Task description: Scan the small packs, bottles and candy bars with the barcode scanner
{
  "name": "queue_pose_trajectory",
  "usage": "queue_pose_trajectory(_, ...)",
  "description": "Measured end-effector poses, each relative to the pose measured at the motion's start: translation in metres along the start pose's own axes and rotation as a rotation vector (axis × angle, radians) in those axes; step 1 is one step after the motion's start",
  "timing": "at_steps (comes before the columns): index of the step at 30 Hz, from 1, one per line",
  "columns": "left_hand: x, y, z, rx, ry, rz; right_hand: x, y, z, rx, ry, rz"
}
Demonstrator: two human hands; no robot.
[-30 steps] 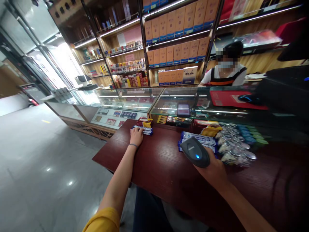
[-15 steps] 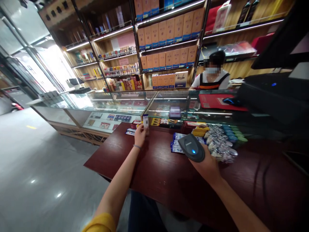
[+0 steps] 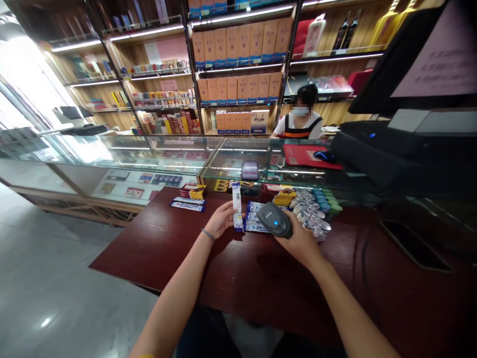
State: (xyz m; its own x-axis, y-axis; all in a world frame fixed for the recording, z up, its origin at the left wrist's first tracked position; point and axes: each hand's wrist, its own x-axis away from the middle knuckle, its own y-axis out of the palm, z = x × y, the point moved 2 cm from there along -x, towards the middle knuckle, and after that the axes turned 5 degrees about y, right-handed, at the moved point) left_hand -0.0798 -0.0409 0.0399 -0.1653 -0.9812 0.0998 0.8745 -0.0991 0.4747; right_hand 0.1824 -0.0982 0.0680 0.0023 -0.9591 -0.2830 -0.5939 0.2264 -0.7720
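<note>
The left hand [image 3: 222, 219] has its grip closed on a long, thin, white and blue packet [image 3: 237, 205]. It points up over the dark red wooden surface [image 3: 164, 253], near the middle. The right hand [image 3: 301, 239] has its grip wrapped around a dark grey scanner [image 3: 271, 217] with a blue light, near the packet. More flat white and blue packets [image 3: 254, 226] lie partly hidden behind the scanner. Small silver-topped jars [image 3: 310, 209] stand to the right.
</note>
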Motion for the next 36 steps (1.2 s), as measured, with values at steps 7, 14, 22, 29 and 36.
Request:
queue_pose_trajectory(7, 0.001, -0.005, -0.001, -0.033, -0.005, -0.041, 0.0, 0.002, -0.003, 0.153, -0.096, -0.099)
queue_pose_trajectory(14, 0.002, -0.006, -0.002, -0.03, 0.004, -0.065, -0.001, 0.008, 0.005, 0.107, -0.126, -0.077)
queue_pose_trajectory(22, 0.001, -0.003, -0.003, 0.084, -0.017, -0.075, -0.001, -0.003, 0.005, -0.142, 0.029, 0.045)
queue_pose_trajectory(29, 0.001, 0.006, -0.005, -0.011, 0.073, -0.091, -0.006, -0.005, 0.016, -0.292, 0.068, 0.171)
queue_pose_trajectory(36, -0.008, 0.027, -0.001, -0.789, 0.552, -0.082, -0.01, -0.016, 0.022, -0.331, 0.115, 0.305)
